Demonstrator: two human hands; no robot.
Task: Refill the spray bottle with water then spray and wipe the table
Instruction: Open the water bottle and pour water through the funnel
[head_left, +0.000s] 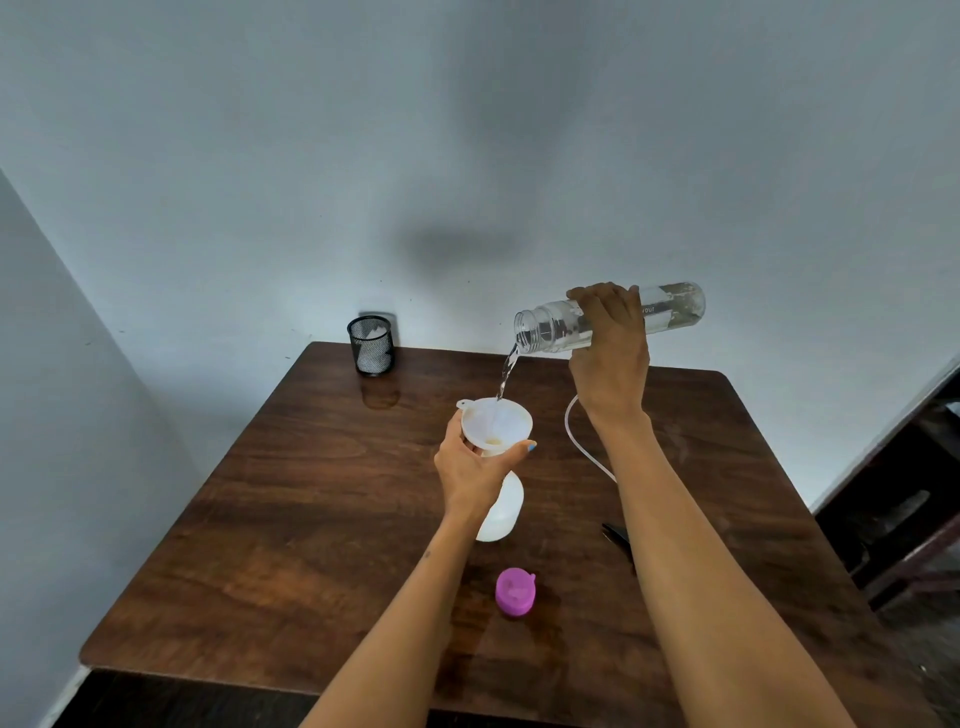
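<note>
Water falls from the mouth of the clear bottle, gripped nearly level in the right hand, up and right of the funnel that left hand fingers clasp atop the upright spray bottle mid-table.

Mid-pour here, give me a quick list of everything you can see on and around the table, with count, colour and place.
Table: one, dark brown wood, against the wall.
Mesh cup: one, black, far-left corner, something white inside.
Water bottle: one, clear, tipped over the funnel, pouring.
Funnel: one, white, atop the spray bottle.
Spray bottle: one, white, table centre, head off.
Cap: one, pink, near front edge.
Tube: one, clear, behind the right arm.
Black part: one, mostly hidden by right arm.
Left hand: steadies the funnel.
Right hand: grips the water bottle.
</note>
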